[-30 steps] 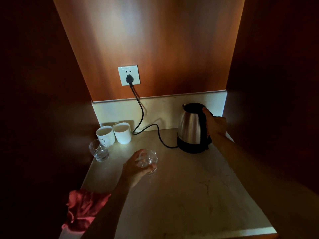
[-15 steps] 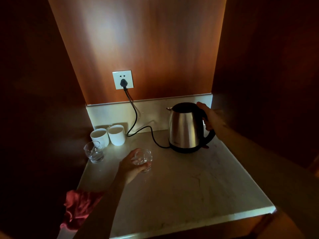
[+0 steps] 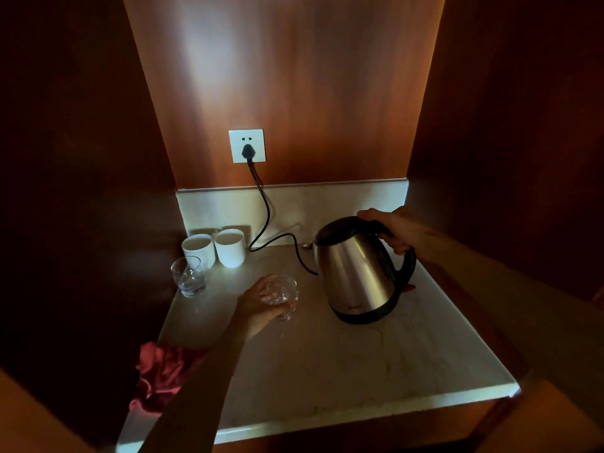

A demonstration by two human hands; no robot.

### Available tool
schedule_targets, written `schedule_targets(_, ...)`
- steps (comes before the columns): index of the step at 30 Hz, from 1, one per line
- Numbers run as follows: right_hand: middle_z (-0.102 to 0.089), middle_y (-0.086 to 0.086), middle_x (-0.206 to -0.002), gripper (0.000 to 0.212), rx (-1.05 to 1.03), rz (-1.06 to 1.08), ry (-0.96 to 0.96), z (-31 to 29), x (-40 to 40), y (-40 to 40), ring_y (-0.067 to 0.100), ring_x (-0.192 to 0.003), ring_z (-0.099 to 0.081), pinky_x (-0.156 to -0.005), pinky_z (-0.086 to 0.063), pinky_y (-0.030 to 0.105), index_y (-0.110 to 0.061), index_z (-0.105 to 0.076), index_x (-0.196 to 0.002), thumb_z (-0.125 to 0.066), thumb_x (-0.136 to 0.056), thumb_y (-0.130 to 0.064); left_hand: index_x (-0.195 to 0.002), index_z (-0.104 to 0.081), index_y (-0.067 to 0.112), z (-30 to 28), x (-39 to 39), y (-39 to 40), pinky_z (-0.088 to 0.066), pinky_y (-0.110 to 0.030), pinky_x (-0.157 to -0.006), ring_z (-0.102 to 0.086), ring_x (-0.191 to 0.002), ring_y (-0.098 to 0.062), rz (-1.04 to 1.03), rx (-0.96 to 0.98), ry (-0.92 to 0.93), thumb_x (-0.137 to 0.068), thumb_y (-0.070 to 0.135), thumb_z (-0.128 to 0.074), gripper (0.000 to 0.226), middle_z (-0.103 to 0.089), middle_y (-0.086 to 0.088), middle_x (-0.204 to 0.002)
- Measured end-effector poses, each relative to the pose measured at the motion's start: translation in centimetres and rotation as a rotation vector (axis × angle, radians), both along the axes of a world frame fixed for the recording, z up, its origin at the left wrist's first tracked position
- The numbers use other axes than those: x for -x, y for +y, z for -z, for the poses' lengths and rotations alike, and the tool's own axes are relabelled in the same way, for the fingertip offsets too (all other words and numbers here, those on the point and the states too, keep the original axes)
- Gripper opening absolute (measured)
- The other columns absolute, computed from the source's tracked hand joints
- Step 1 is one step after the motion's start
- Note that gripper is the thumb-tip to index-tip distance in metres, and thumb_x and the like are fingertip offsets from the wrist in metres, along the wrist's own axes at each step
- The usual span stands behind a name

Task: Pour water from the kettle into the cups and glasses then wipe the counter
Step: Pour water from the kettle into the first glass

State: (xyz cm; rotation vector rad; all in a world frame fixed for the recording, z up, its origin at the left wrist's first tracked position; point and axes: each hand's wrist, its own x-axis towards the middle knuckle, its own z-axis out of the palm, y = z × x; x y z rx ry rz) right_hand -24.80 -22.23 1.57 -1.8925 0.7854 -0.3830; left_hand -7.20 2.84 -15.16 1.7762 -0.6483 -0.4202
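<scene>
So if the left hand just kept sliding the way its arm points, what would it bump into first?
Probably the kettle, held tilted by the right hand. The left hand, gripping a glass, points up and rightward toward it, though depth is unclear.

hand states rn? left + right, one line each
Left hand: fingers curled round the glass standing on the counter.
Right hand: fingers wrapped round the kettle handle, kettle tilted.
</scene>
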Motion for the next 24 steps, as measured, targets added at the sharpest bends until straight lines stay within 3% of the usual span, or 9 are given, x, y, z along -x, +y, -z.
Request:
schedule_targets(5,-0.036,0.002,-0.043,0.063,0.077,-0.064,0.113,-0.8,-0.5,1.3,0.014,-0.035,-0.030,-0.045,-0.030,0.024,-0.018,-0.047,-0.043,-0.072,-0.085,-0.058,-0.112,-0.066,0.029,-0.2,0.1,0.1,-0.047,-0.005,-0.060,-0.068,-0.078,0.012,0.003,-0.022,-0.011,-0.061,0.006,-0.092,0.062,-0.073,0.008,-0.097)
schedule_targets(10,-0.039,0.000,-0.041,0.060,0.160,-0.095,0.218,-0.7,-1.5,2.6,0.011,-0.031,-0.032,-0.042,-0.030,0.022,-0.014,-0.049,-0.053,-0.073,-0.084,-0.059,-0.119,-0.065,0.023,0.0,-0.2,0.2,-0.045,-0.002,-0.059,-0.064,-0.069,0.018,0.010,-0.032,-0.025,-0.061,0.005,-0.092,0.066,-0.072,0.003,-0.098)
schedule_targets(15,-0.040,-0.001,-0.038,0.060,0.217,-0.117,0.265,-0.4,-2.0,3.1,0.010,-0.030,-0.034,-0.041,-0.031,0.021,-0.013,-0.048,-0.053,-0.074,-0.085,-0.057,-0.118,-0.066,0.032,0.7,-0.6,0.3,-0.054,-0.013,-0.070,-0.072,-0.087,0.003,0.019,-0.033,-0.011,-0.050,0.022,-0.095,0.075,-0.075,0.004,-0.106)
schedule_targets(17,-0.040,-0.002,-0.038,0.061,0.241,-0.124,0.283,-0.4,-2.1,3.2,0.010,-0.029,-0.034,-0.041,-0.031,0.022,-0.014,-0.048,-0.052,-0.074,-0.085,-0.058,-0.120,-0.066,0.031,0.9,-0.8,0.3,-0.055,-0.016,-0.071,-0.073,-0.092,-0.003,0.020,-0.036,-0.009,-0.051,0.020,-0.095,0.076,-0.075,0.003,-0.108)
schedule_targets(20,-0.041,-0.003,-0.039,0.061,0.261,-0.142,0.305,-0.4,-2.3,3.3,0.009,-0.030,-0.036,-0.043,-0.033,0.023,-0.014,-0.049,-0.052,-0.072,-0.085,-0.060,-0.122,-0.065,0.029,0.7,-0.8,0.2,-0.055,-0.013,-0.073,-0.072,-0.094,-0.004,0.020,-0.036,-0.013,-0.056,0.013,-0.095,0.074,-0.074,0.004,-0.109)
schedule_targets(24,-0.041,-0.003,-0.039,0.060,0.254,-0.163,0.307,-0.2,-2.6,3.3,0.007,-0.029,-0.035,-0.042,-0.032,0.022,-0.013,-0.049,-0.053,-0.072,-0.086,-0.059,-0.119,-0.064,0.034,0.8,-0.9,0.3,-0.055,-0.015,-0.073,-0.072,-0.093,-0.004,0.029,-0.047,-0.020,-0.053,0.020,-0.096,0.074,-0.073,0.008,-0.108)
